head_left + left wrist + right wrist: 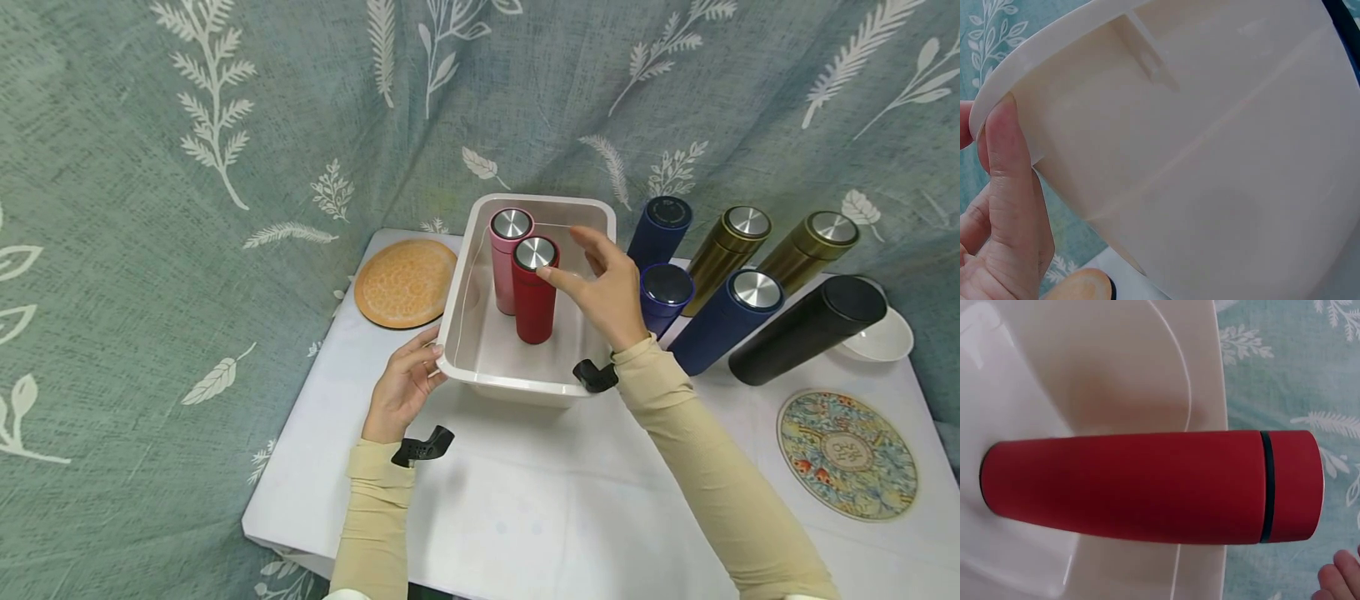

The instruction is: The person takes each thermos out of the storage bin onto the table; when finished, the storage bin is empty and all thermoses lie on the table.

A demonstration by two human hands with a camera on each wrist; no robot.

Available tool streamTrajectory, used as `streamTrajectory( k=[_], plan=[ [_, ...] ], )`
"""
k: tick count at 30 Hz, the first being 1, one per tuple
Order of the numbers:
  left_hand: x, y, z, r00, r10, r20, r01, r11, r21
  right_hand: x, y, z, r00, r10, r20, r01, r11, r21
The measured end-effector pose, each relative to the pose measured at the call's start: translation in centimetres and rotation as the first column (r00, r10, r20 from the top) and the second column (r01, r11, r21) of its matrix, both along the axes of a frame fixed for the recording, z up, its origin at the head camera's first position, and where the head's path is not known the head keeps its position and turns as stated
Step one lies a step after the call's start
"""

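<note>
My left hand (405,382) grips the rim of a white plastic bin (517,383) at its near left corner, thumb on one side and fingers on the other in the left wrist view. Inside the bin stand a red thermos bottle (535,308) and, just behind it, a pink thermos bottle (503,275), both with silver-topped lids. Over the bin's right side is my right hand (606,287), thumb and fingers spread apart, the thumb tip close by the red lid. In the right wrist view the red thermos bottle (1135,487) stands apart from the fingertips (1335,581).
Right of the bin stand several more bottles: blue ones (727,321), gold ones (731,258) and a black one (806,329). A white bowl (885,337) and a patterned round mat (847,454) lie farther right. An orange round mat (405,283) is left of the bin.
</note>
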State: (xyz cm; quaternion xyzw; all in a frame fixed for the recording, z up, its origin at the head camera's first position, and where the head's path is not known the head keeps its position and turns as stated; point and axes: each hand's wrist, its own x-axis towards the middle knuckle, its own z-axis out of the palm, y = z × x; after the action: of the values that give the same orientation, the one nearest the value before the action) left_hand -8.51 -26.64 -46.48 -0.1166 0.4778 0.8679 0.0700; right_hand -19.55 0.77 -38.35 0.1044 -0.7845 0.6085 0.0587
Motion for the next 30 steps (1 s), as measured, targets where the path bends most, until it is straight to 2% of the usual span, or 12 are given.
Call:
streamTrajectory(
  k=[10,30],
  plan=[
    [-0.1,0.0,-0.1,1.0,0.0,-0.004,0.0,1.0,0.004,-0.1,-0.5,-0.2,0.998,0.055,0.043,-0.057,0.997,0.046],
    [0.0,0.0,0.0,1.0,0.006,0.004,-0.006,1.0,0.01,-0.6,-1.7,-0.4,0.994,0.072,0.084,-0.077,0.996,0.054]
  ],
)
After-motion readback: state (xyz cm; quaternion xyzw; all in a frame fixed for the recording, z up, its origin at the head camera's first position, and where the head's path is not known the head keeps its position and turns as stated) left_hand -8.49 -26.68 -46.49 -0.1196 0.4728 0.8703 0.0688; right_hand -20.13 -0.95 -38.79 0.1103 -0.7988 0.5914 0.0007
